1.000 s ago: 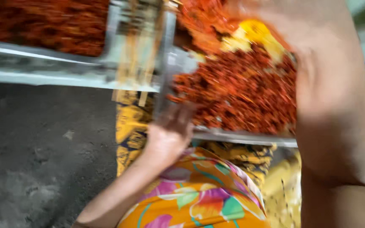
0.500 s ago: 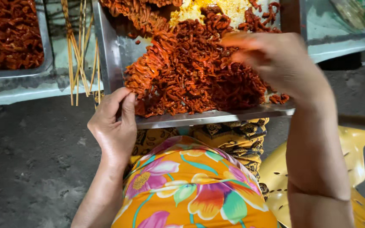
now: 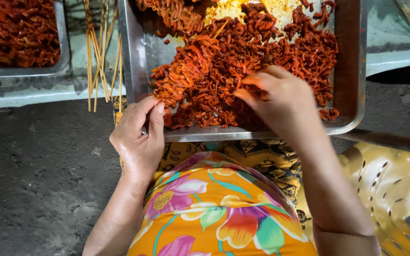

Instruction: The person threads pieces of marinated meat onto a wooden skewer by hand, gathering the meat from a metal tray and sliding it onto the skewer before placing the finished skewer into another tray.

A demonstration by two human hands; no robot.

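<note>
Right hand (image 3: 281, 102) fingers pinching red strips (image 3: 243, 57) in metal tray (image 3: 352, 71), frame centre; left hand (image 3: 141, 137) fingers curled, pinched at tray's lower-left edge.

Skewers (image 3: 101, 57) lie between left tray (image 3: 62, 42) and right tray (image 3: 352, 71).

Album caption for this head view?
Right hand picks red marinated strips in a metal tray; left hand grips its edge.

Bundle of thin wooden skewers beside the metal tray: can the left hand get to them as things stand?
Probably yes: the left hand sits at the tray's corner, skewers lie uncovered just beyond.
</note>
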